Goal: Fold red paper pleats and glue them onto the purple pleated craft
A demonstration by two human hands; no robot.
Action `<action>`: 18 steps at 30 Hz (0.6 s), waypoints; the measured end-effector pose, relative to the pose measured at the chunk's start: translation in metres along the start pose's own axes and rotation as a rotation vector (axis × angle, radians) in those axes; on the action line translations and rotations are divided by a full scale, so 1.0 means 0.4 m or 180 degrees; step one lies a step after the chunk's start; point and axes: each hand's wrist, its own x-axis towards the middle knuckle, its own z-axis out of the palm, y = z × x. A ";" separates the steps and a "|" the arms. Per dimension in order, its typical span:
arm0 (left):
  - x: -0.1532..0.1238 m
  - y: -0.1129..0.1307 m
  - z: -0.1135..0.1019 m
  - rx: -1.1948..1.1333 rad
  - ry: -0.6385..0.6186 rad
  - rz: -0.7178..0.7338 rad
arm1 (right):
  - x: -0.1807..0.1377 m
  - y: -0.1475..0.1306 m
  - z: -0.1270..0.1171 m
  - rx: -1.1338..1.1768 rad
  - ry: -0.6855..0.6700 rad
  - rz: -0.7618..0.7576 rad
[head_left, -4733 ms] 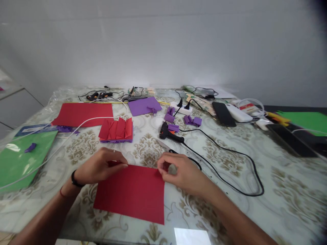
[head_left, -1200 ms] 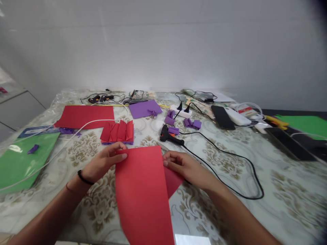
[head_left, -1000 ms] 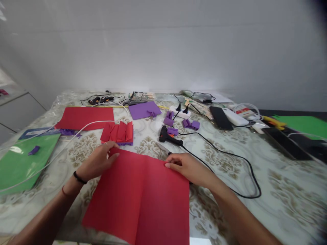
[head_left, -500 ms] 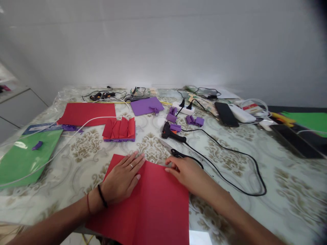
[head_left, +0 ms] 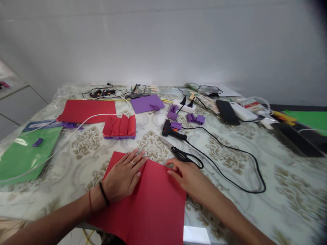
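A: Report the position of the red paper sheet (head_left: 150, 204) and both hands.

B: The sheet lay flat on the table (head_left: 255, 204) at its near edge, directly in front of the person; its lower corner overhung that edge. The left hand (head_left: 122, 177) rested palm-down on the sheet's upper left part, fingers extended and slightly spread – nothing was gripped; the flat palm appeared to serve as a weight, holding the paper level against the surface.

A: And the right hand (head_left: 186, 175)?

B: It lay at the sheet's upper right corner, fingers loosely extended, tips on the paper's top edge; it enclosed nothing. With one hand at each side, the sheet was probably kept from sliding or curling.

A: State the nearest tools.

B: The scissors (head_left: 182, 156) lay just beyond the right fingertips, black handles toward the person, blades pointing away – a placement within easy reach of that hand. The glue gun (head_left: 171, 131) sat farther back, its black cord (head_left: 240, 177) looping to the right, apart from the sheet.

A: Other materials?

B: A stack of folded red pieces (head_left: 120, 126) lay beyond the left hand, well apart from it; a second red sheet (head_left: 87, 110), a purple sheet (head_left: 146, 102) and small purple folded pieces (head_left: 195, 118) lay toward the rear; a green sheet (head_left: 22, 153) lay at the far left.
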 end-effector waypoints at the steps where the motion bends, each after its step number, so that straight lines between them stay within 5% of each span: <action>1: 0.000 0.000 0.000 0.0009 -0.0009 -0.0002 | -0.002 -0.002 -0.001 0.0016 -0.0016 -0.0003; 11: 0.000 -0.009 -0.012 0.0000 -0.0034 0.0073 | -0.027 0.010 -0.033 0.0525 -0.0089 0.0186; 18: -0.022 0.020 0.001 0.0004 0.0172 -0.0156 | -0.032 0.011 -0.030 0.0684 0.0293 0.0526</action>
